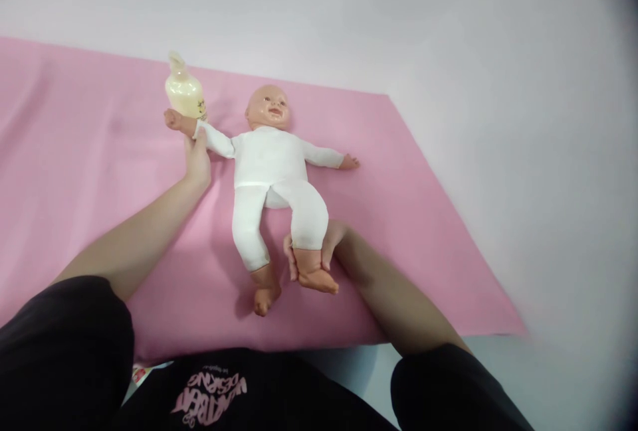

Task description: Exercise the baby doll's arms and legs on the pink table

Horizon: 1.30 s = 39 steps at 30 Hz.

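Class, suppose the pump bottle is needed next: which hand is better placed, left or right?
Probably left: the left hand is at the doll's arm, near the pump bottle; the right hand is farther off, around a lower leg.

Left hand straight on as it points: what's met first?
Beyond the doll's arm it seems to hold, the left hand would likely meet the pump bottle first; depth is unclear.

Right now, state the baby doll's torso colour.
The baby doll's torso is plain white, shown in the head view.
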Each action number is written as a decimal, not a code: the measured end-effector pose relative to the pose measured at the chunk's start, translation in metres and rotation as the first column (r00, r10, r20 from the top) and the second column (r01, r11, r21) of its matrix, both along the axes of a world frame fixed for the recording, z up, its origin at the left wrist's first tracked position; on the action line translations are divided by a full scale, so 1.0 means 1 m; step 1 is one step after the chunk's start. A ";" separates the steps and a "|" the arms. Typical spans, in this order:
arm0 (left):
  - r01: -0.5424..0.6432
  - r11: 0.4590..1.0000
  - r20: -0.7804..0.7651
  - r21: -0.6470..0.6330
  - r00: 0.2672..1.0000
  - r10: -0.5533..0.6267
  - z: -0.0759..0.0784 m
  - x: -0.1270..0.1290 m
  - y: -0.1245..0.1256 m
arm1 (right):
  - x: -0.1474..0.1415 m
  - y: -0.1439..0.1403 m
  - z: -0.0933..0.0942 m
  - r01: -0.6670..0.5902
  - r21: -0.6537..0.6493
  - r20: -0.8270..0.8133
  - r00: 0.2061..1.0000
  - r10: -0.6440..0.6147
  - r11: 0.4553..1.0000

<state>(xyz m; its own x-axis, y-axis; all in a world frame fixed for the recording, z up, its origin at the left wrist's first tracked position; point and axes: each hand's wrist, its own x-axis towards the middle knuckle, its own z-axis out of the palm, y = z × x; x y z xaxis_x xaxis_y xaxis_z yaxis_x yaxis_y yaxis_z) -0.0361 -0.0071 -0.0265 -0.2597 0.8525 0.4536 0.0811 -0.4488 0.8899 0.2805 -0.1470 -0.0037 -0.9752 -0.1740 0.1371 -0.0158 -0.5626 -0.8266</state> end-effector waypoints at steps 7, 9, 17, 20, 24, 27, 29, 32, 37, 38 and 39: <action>0.169 0.971 -0.498 0.167 0.865 -0.065 0.030 0.024 -0.038 | 0.002 0.015 -0.029 0.019 -0.195 -0.337 0.938 -0.086 0.981; 0.280 0.944 -0.662 0.176 0.743 -0.097 0.038 0.028 -0.047 | 0.003 0.017 -0.022 0.237 -0.282 -0.307 0.896 -0.321 0.930; 0.382 0.919 -0.846 0.098 0.518 -0.125 0.049 0.031 -0.053 | 0.008 0.012 0.009 0.810 -0.273 0.237 0.580 -0.780 0.519; 0.396 0.912 -0.819 0.105 0.555 -0.146 0.048 0.032 -0.053 | 0.006 0.014 0.007 0.812 -0.252 0.249 0.580 -0.776 0.526; 0.320 0.939 -0.676 0.123 0.720 -0.157 0.043 0.032 -0.051 | 0.006 0.015 0.003 0.766 -0.257 0.181 0.637 -0.749 0.589; 0.154 0.980 -0.439 0.129 0.894 -0.083 0.035 0.030 -0.043 | 0.011 0.013 -0.004 0.699 -0.236 0.111 0.710 -0.696 0.675; 0.048 0.991 -0.223 0.125 0.975 -0.019 0.030 0.027 -0.035 | 0.014 0.013 -0.011 0.610 -0.220 0.065 0.787 -0.613 0.761; -0.027 0.997 0.057 0.073 0.998 0.023 0.025 0.021 -0.025 | 0.017 0.012 -0.021 0.359 -0.209 0.047 0.933 -0.357 0.910; -0.038 0.997 0.270 -0.069 0.961 0.055 0.019 0.014 -0.014 | 0.007 0.011 -0.014 0.012 -0.068 -0.030 0.999 -0.014 0.998; -0.046 0.994 0.264 -0.096 0.962 0.070 0.018 0.014 -0.012 | 0.005 0.011 -0.010 -0.013 -0.035 -0.019 1.000 0.012 0.999; -0.054 0.991 0.246 -0.119 0.966 0.083 0.017 0.013 -0.010 | 0.003 0.011 -0.006 -0.019 -0.013 0.016 1.000 0.020 1.000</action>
<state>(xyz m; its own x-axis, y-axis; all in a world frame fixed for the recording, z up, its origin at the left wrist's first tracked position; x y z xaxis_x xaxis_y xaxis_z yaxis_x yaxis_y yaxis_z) -0.0231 -0.0170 -0.0096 -0.4124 0.8698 0.2708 -0.1233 -0.3478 0.9294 0.2830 -0.1356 -0.0096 -0.9736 -0.1914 0.1241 0.0083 -0.5734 -0.8192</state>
